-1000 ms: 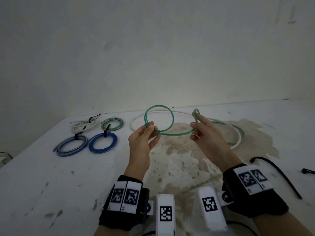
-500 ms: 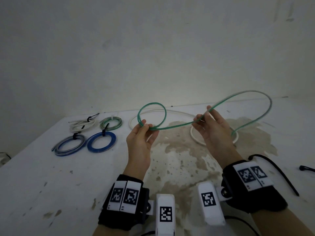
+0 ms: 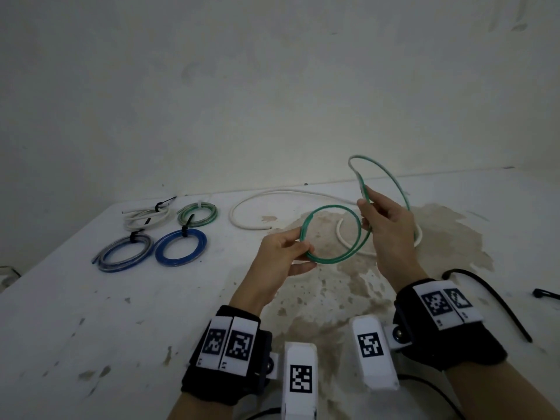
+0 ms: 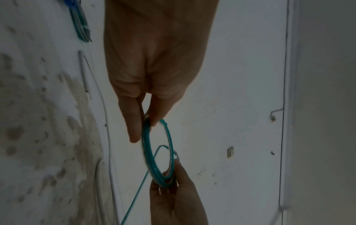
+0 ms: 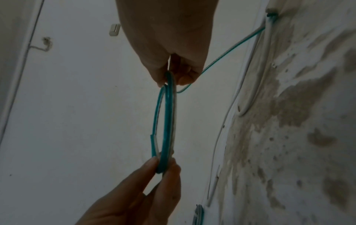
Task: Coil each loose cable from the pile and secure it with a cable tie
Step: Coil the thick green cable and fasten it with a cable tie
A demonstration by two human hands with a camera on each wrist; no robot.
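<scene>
Pinching from both sides, the left hand (image 3: 280, 257) and the right hand (image 3: 386, 230) hold a thin green plastic-sheathed cable (image 3: 333, 234) in the air above the stained white table (image 3: 91, 313). The left thumb and fingers close on the near-left edge of a partly wound coil; the right fingertips close on its far-right edge, and a further loop of the same cable arcs up and away behind the right hand — not yet laid into the coil.

Judging by how the loops keep round curves without sagging, the cable looks light and springy, stiff enough to want to unwind if released. Its smooth sheath probably slides easily between fingers. A good hold seems to be across all the turns at once, at one point on the ring, so the free hand can feed in the slack.

Just behind the coil a loose thick white cable (image 3: 272, 195) curves across the table. To the right lies a long black cable tie (image 3: 497, 301), well apart from the hands. At the far left sit four finished coils already tied: a white one (image 3: 145, 218), a green-and-white one (image 3: 197, 215), a grey-blue one (image 3: 125, 253) and a blue one (image 3: 181, 248).
</scene>
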